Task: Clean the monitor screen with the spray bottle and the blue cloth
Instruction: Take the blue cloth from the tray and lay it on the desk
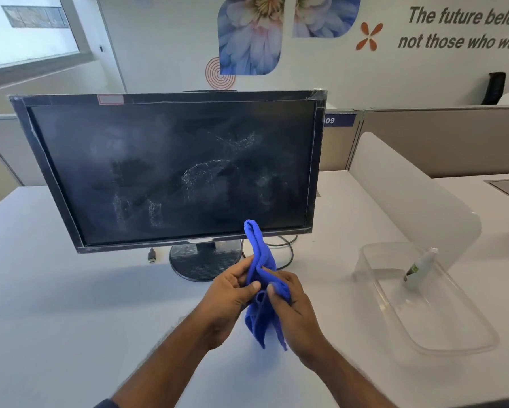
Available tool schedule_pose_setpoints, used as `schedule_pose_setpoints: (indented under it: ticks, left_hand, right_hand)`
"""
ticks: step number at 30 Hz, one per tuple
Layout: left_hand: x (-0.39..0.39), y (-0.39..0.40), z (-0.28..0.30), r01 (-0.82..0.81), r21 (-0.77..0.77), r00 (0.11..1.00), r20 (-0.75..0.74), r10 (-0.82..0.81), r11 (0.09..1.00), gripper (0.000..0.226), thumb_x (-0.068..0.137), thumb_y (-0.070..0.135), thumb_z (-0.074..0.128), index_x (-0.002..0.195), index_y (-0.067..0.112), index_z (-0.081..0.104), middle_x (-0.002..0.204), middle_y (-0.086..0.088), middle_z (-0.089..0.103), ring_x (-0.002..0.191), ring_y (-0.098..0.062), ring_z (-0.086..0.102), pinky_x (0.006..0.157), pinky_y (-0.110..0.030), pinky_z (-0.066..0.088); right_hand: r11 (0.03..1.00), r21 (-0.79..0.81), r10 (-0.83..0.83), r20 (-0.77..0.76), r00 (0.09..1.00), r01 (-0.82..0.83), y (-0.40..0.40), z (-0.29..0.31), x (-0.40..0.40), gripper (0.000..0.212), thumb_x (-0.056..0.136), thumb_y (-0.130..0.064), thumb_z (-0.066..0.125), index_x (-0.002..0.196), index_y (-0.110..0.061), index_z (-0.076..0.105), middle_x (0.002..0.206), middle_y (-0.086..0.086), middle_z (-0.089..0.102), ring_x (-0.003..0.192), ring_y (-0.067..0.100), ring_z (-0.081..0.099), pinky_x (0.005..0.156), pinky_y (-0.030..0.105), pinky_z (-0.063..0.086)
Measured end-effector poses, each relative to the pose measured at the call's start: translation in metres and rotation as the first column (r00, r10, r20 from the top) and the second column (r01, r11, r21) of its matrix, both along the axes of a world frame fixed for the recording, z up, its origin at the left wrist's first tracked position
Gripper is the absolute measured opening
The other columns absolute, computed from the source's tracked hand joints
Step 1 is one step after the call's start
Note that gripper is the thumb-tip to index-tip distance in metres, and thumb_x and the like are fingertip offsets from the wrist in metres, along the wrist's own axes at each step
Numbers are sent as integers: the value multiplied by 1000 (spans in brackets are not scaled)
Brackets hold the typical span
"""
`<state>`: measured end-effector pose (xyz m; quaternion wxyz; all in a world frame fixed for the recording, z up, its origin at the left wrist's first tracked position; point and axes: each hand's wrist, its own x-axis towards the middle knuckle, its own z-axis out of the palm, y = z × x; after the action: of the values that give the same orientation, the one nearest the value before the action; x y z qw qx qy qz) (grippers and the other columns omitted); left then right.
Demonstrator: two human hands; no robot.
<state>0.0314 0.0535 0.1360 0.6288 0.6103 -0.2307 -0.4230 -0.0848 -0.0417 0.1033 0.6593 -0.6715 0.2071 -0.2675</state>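
The black monitor (pixel 171 169) stands on the white desk, its dark screen marked with white smears and droplet trails. In front of its round base, both hands hold the bunched blue cloth (pixel 259 257) upright above the desk. My left hand (pixel 232 293) pinches the cloth from the left, and my right hand (pixel 288 301) grips it from the right. One end of the cloth sticks up over the screen's lower edge; the other hangs below the hands. The small white spray bottle (pixel 418 267) leans inside a clear plastic tub (pixel 453 346) to the right.
A black cable (pixel 285 248) loops behind the monitor base, and a plug (pixel 151 256) dangles under the bezel. A frosted curved divider (pixel 409 195) rises behind the tub. Beige partitions close off the back of the desk (pixel 56 304).
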Motion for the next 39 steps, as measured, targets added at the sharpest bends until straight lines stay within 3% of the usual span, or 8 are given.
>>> schedule_pose_setpoints:
  ticks: [7,13,19,26,29,31,35,39]
  left_hand:
    - [29,18,14,-103,65,993,65,99,993,58,82,-22,43,119,14,69,111,-15,76,101,-30,73,80,-42,58]
    - [72,40,16,-204,232,978,78,191,951,42,87,-18,41,101,3,74,103,-24,75,85,-29,70,81,-40,58]
    - [106,59,-1,-81,382,995,-18,95,920,34,88,-13,52,107,5,74,105,-18,77,85,-26,72,74,-33,57]
    - [102,46,-49,-243,539,931,364,37,806,36,89,-11,53,104,16,72,113,-13,70,88,-20,64,70,-26,53]
    - [84,43,-70,-455,462,740,672,34,761,32,87,3,61,112,21,69,117,-4,66,80,-17,62,70,-28,47]
    - [66,42,-84,-497,347,598,801,24,796,27,87,8,64,108,23,72,118,2,64,84,-11,59,79,-25,43]
    - [27,37,-114,-336,348,478,863,-160,875,23,91,29,64,112,25,72,121,8,64,116,-16,59,99,-27,42]
    - [11,43,-145,-294,571,382,805,-453,767,69,98,65,31,157,30,27,167,7,15,156,-19,9,126,-38,1]
  right_hand:
    - [921,368,-126,-31,991,129,-34,29,-7,29,103,-30,48,107,-13,70,107,11,75,103,25,71,88,38,54]
    - [875,408,-204,-178,963,261,-74,44,-23,20,100,-24,55,101,-11,70,92,5,78,79,19,75,62,29,57]
    - [823,442,-141,-452,881,358,-108,29,-39,15,93,-10,63,79,-4,64,67,11,67,54,24,61,50,30,52]
    - [934,16,-264,-640,722,356,-118,-16,-32,24,95,-30,61,96,-5,60,96,15,61,86,30,58,74,35,43]
    - [865,-393,-496,-586,641,310,-107,-31,-38,38,94,-32,61,125,-10,55,116,8,62,107,28,59,88,36,46]
    - [796,-535,-549,-441,710,283,-94,-38,-41,32,95,-24,59,125,-13,59,118,4,64,109,24,59,94,35,48]
    - [814,-580,-316,-435,843,6,-62,-62,-43,26,97,-18,56,121,-19,64,121,-5,64,116,15,58,95,19,39]
    - [656,-641,-252,-683,686,-399,-53,-104,-49,61,101,-50,35,155,-26,23,164,-6,16,153,17,8,123,33,7]
